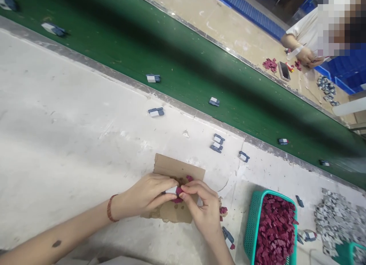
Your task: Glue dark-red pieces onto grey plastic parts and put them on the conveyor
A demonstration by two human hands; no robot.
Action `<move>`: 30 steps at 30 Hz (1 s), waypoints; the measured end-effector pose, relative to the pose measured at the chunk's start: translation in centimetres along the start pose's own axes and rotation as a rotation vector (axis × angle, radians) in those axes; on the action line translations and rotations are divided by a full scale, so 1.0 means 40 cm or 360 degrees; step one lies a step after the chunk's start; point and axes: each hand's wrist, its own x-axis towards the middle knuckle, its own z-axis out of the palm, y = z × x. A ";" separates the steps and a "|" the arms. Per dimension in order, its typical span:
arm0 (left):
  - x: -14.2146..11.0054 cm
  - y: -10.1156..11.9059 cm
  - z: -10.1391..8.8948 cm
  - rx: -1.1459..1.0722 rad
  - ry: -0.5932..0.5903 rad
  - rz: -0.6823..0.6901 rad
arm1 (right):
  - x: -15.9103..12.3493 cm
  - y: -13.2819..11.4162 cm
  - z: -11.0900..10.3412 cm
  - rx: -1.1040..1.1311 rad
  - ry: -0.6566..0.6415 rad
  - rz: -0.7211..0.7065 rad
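My left hand [143, 193] is closed around a small white and dark-grey plastic part [171, 190] over a brown cardboard sheet [178, 166]. Thumb and forefinger of my right hand [202, 204] pinch a small maroon piece [178, 191] at that part's right end; the two touch, but I cannot tell if they are joined. Loose maroon pieces [189, 178] lie on the stained cardboard. To the right of my right hand is a blue-grey and white part with a maroon tip [228, 237].
A teal basket [249, 227] full of maroon pieces stands at the right, beside a pile of light-grey pieces [340, 213]. Beyond the white table [85, 116], a green conveyor belt [114, 48] carries several spaced parts. Across it, a co-worker's hand [305, 57] is near a phone [284, 71].
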 end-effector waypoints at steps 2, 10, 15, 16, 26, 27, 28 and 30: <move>-0.001 0.009 0.001 -0.0030 0.0015 0.0038 | -0.008 -0.008 0.000 -0.0023 -0.0008 -0.0042; 0.004 0.021 0.003 0.0060 0.0126 -0.0052 | -0.051 -0.037 -0.082 -0.0217 -0.0018 -0.0154; 0.128 0.007 -0.119 0.0260 0.0215 -0.0463 | -0.163 -0.024 -0.292 -0.1145 0.0806 0.0160; 0.164 0.000 -0.146 0.0322 0.0214 -0.0475 | -0.187 -0.013 -0.331 -0.1314 0.0853 0.0278; 0.498 -0.148 -0.198 0.0828 0.0298 -0.0296 | -0.229 0.058 -0.423 -0.1698 0.0722 0.0500; 0.520 -0.158 -0.191 0.0850 0.0317 -0.0285 | -0.227 0.055 -0.423 -0.1638 0.0728 0.0492; 0.539 -0.164 -0.183 0.0867 0.0334 -0.0262 | -0.226 0.052 -0.423 -0.1546 0.0742 0.0488; 0.577 -0.161 -0.163 0.0867 0.0337 -0.0168 | -0.224 0.040 -0.419 -0.1258 0.0794 0.0495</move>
